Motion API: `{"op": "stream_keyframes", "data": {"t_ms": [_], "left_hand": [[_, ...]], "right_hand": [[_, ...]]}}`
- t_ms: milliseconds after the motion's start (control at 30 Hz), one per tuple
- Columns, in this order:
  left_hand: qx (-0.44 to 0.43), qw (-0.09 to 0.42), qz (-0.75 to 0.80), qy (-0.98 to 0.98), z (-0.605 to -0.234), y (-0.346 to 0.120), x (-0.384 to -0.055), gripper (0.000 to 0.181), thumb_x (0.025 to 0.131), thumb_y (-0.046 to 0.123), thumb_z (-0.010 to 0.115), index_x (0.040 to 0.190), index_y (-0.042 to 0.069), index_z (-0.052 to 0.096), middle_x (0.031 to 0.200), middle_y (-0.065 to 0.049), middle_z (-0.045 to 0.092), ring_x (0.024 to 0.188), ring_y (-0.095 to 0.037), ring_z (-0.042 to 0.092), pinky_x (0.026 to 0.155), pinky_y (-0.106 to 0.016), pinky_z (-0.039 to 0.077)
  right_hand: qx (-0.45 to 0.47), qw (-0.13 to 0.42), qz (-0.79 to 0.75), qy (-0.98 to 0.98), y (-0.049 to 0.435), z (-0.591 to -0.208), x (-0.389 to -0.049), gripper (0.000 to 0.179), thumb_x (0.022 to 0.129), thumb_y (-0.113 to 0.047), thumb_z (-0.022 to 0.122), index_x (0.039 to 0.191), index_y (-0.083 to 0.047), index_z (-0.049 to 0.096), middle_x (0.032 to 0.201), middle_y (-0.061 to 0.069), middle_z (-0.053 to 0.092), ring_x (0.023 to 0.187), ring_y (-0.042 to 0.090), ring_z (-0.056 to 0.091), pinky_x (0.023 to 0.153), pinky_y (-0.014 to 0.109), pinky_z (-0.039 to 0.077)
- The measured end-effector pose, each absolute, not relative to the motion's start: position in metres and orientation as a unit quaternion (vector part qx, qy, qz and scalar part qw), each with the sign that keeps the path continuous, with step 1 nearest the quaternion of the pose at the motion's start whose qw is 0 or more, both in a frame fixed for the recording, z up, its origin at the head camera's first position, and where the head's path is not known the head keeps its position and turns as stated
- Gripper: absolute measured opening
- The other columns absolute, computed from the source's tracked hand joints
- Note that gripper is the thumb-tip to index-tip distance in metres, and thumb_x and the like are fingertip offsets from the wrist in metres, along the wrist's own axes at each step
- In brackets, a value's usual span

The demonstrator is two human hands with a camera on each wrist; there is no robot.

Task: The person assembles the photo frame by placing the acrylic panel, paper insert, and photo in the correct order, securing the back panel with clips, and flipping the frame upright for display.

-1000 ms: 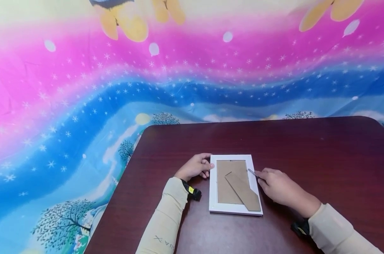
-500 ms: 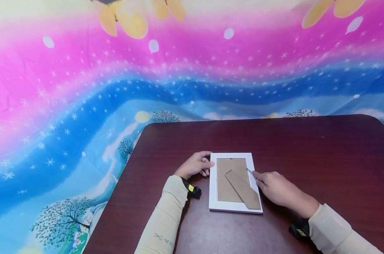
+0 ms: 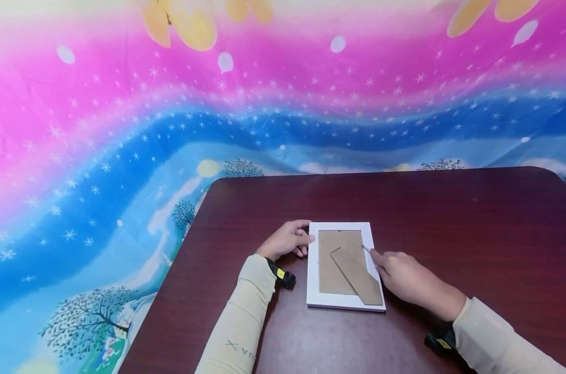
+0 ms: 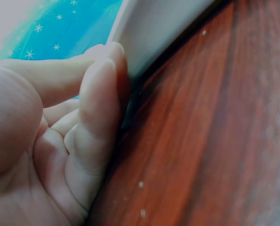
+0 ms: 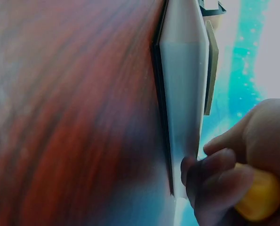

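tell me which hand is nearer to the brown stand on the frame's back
Right. The right hand is beside the brown stand, at the right edge of the frame; the left hand is farther off, at the upper left edge.

The frame (image 3: 313, 270) was coloured white and edged in black underneath. The backing (image 3: 330, 278) and the stand (image 3: 359, 280) were coloured plain brown, a dark line being shown at the stand's upper end. The table (image 3: 283, 200) was coloured dark reddish brown and streaked with grain. The backdrop (image 3: 283, 104) was banded in cream, pink and blue, and patterned with white snowflakes, yellow shapes and dark trees. Both sleeves (image 3: 238, 311) were coloured pale beige, dark letters being printed on the left one. The wrist cameras (image 3: 283, 275) were cased in black with yellow patches. On the tool (image 5: 261, 197), yellow and grey were shown.
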State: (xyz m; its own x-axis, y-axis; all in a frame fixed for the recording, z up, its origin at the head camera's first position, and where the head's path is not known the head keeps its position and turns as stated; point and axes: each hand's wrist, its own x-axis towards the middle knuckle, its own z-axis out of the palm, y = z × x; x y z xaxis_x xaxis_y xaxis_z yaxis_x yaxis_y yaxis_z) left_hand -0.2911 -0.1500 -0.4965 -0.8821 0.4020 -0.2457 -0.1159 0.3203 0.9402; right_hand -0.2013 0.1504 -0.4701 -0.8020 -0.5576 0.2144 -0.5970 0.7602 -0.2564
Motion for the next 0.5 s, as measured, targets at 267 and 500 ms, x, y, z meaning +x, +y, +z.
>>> {"op": "stream_keyframes", "data": {"t_ms": [267, 500], "left_hand": [[0.096, 0.224, 0.576, 0.78, -0.497, -0.1496, -0.2932, 0.065, 0.095, 0.012, 0.066, 0.15, 0.002, 0.034, 0.077, -0.012, 0.063, 0.058, -0.019, 0.06, 0.056, -0.035, 0.057], [0.096, 0.225, 0.581, 0.776, -0.4978, -0.15, -0.293, 0.064, 0.095, 0.011, 0.066, 0.15, 0.002, 0.034, 0.077, -0.012, 0.063, 0.058, -0.019, 0.06, 0.055, -0.034, 0.057]], "right_hand": [[0.323, 0.067, 0.141, -0.933, 0.1495, -0.4725, -0.2038, 0.036, 0.087, -0.001, 0.064, 0.121, 0.011, 0.061, 0.072, 0.003, 0.055, 0.062, 0.021, 0.059, 0.052, 0.036, 0.05], [0.327, 0.067, 0.135, -0.933, 0.1483, -0.4709, -0.2029, 0.037, 0.086, 0.0, 0.065, 0.121, 0.011, 0.061, 0.074, 0.006, 0.057, 0.061, 0.023, 0.06, 0.051, 0.037, 0.05]]}}
